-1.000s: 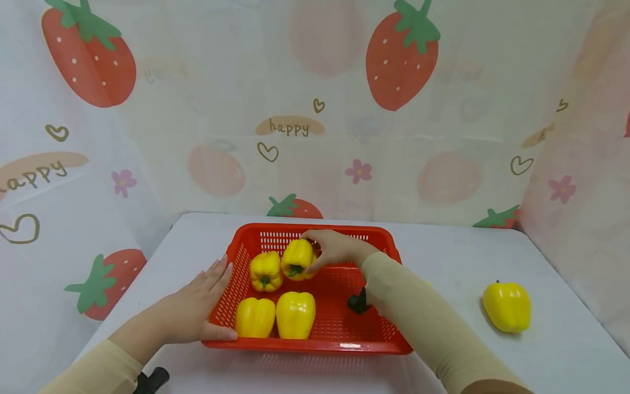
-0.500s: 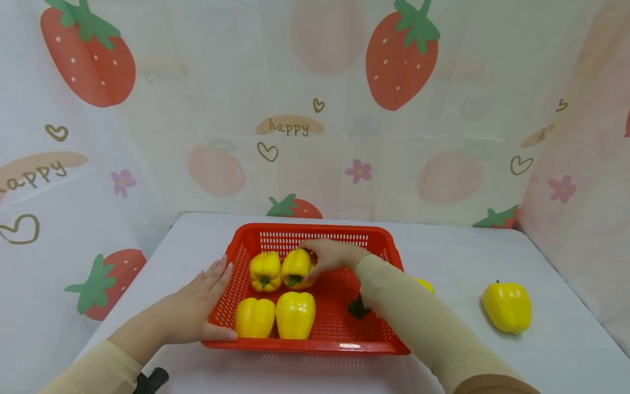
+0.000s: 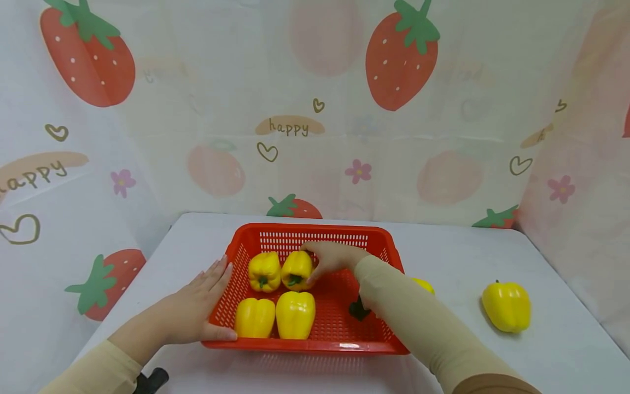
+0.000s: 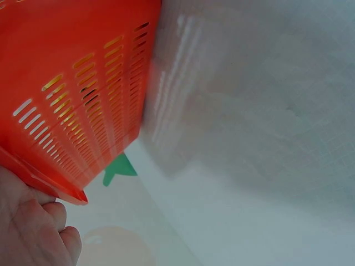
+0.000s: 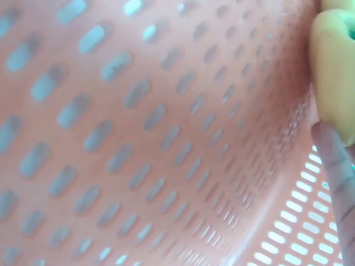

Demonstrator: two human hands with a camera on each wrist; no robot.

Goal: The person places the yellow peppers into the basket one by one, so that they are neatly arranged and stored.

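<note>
A red plastic basket (image 3: 361, 346) with slotted walls stands on the white table. In it sit several yellow bell peppers, two of them, a left pepper (image 3: 255, 318) and a right pepper (image 3: 295, 315), along the front. Behind these, a pepper (image 3: 264, 271) stands beside another bell pepper (image 3: 296, 269), which my right hand (image 3: 331, 258) holds between thumb and fingers, low in the basket. The right wrist view catches a finger (image 5: 336, 160) against the yellow skin. With fingers stretched, my left hand (image 3: 199, 303) rests along the basket's left rim, its thumb on the front corner.
One yellow bell pepper (image 3: 507, 306) sits on the table (image 3: 462, 257) to the right. Another pepper (image 3: 424, 285) is mostly hidden behind the right sleeve (image 3: 408, 317). A printed curtain (image 3: 325, 153) hangs behind the table and along both sides.
My right hand has lowered the bell pepper a little, down beside the back left one. In the last half second it has barely shifted. My left hand has stayed on the rim.
</note>
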